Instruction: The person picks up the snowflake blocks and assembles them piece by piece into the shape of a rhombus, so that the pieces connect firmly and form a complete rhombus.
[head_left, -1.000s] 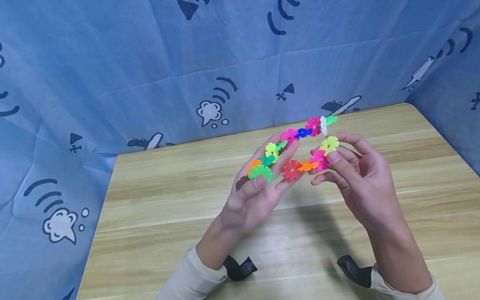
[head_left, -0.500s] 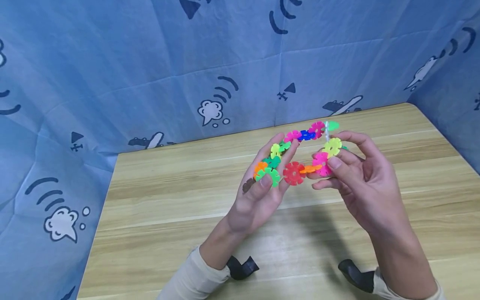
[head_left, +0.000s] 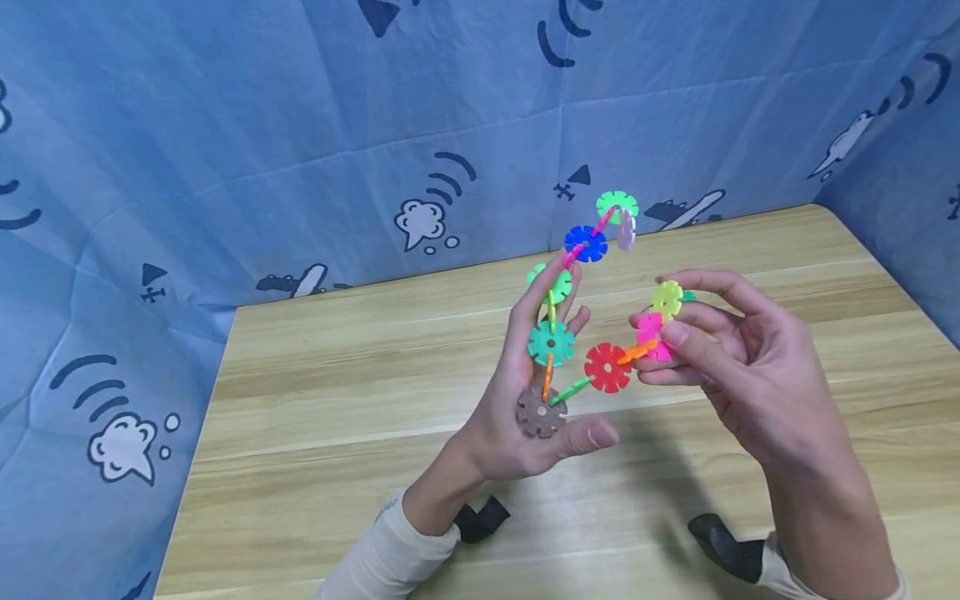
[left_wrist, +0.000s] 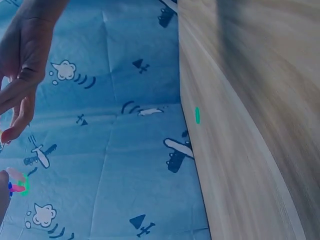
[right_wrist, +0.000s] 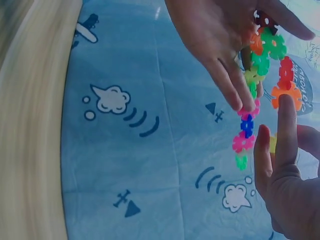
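A chain of colourful slotted snowflake discs is held up between both hands. Its brown disc (head_left: 542, 413) rests in the palm of my left hand (head_left: 517, 400), whose thumb sticks out to the side. From there the chain runs up along the fingers, past a blue disc (head_left: 586, 243), to a light green disc (head_left: 617, 206) and a white disc (head_left: 627, 231) at the free upper end. Through a red disc (head_left: 607, 367), the other branch reaches my right hand (head_left: 750, 367). Thumb and fingers there pinch the pink disc (head_left: 652, 333), beside a yellow disc (head_left: 667, 298).
Behind the right fingers, a loose green disc (left_wrist: 197, 115) lies on the wooden table (head_left: 337, 400). Blue printed cloth (head_left: 480, 125) hangs along the table's back and sides. Black curved pieces (head_left: 723, 546) jut from both sleeve cuffs.
The left thumb has lifted off the green disc and spread outward. The chain has turned and opened out, its white end rising away from the yellow disc. The right hand still pinches its end.
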